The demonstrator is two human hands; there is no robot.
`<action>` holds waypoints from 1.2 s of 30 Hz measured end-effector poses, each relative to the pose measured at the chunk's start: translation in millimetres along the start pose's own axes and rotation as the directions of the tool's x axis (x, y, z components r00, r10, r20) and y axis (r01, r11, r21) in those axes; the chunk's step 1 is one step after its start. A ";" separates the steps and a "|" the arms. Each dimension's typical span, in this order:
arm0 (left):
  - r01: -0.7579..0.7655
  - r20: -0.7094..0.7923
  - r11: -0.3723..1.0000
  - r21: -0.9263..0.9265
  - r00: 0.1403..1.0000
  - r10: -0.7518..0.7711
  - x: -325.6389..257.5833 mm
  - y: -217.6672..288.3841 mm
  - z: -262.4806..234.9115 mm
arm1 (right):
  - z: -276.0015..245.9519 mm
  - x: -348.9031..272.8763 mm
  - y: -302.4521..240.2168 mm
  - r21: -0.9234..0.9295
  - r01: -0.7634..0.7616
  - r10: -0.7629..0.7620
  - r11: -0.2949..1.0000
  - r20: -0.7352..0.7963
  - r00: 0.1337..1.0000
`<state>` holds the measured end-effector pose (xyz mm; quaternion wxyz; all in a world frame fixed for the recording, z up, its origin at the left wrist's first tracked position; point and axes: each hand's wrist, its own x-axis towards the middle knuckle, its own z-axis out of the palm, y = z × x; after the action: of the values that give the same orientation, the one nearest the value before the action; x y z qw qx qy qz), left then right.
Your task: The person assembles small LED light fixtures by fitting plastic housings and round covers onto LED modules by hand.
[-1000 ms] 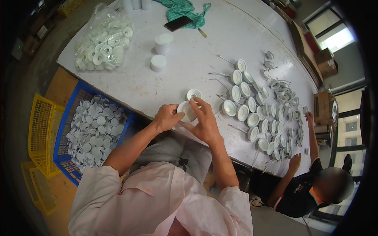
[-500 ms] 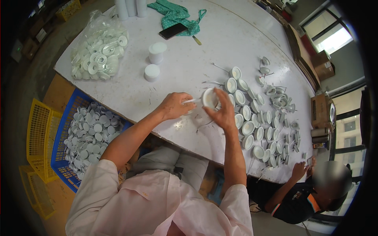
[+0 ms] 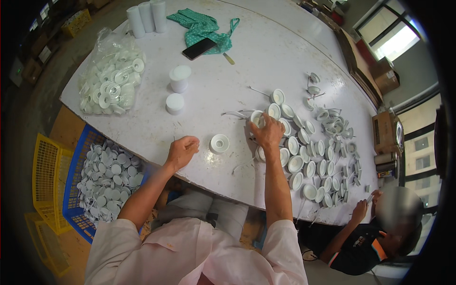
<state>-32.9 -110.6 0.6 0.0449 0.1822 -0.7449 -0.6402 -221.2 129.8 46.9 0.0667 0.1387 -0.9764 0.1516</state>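
Observation:
My right hand point(image 3: 268, 133) is closed on the rim of a white round lamp cup point(image 3: 257, 118) with a thin wire, at the left edge of a cluster of similar cups point(image 3: 295, 164). My left hand point(image 3: 183, 151) is above the table near its front edge, fingers loosely bent, with nothing visible in them. Between my hands a white ringed cup point(image 3: 220, 143) lies face up on the table, touched by neither hand.
A clear bag of white rings point(image 3: 111, 88) and stacks of white discs point(image 3: 175, 103) stand left on the table point(image 3: 228, 90). A phone point(image 3: 199, 48) and green cloth point(image 3: 202, 28) lie farther back. A blue basket point(image 3: 72, 190) holds discs. Another person point(image 3: 365, 242) works at right.
My right hand has moved the wired cup right to the cluster. My left hand has let go of its wire and drawn back left, and the ringed cup now shows on the table.

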 end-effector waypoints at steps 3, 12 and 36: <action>-0.017 -0.014 0.999 -0.042 1.000 0.016 -2.4 -8.6 0.6 | -1.9 1.2 -3.1 -0.066 -0.016 0.017 0.998 0.022 1.000; -0.095 -0.069 0.995 -0.043 0.993 0.092 -5.7 -19.9 4.7 | -6.8 10.6 5.1 -0.125 -0.070 0.076 0.990 0.045 0.996; -0.241 -0.133 0.963 0.121 0.957 0.257 -12.5 -34.3 3.9 | -21.9 209.4 207.9 0.805 -0.308 0.630 0.507 -0.101 0.770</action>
<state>-15.1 -106.7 -31.3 0.1708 0.1359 -0.7887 -0.5747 -479.3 274.6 46.0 0.1477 -0.1556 -0.7887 0.5761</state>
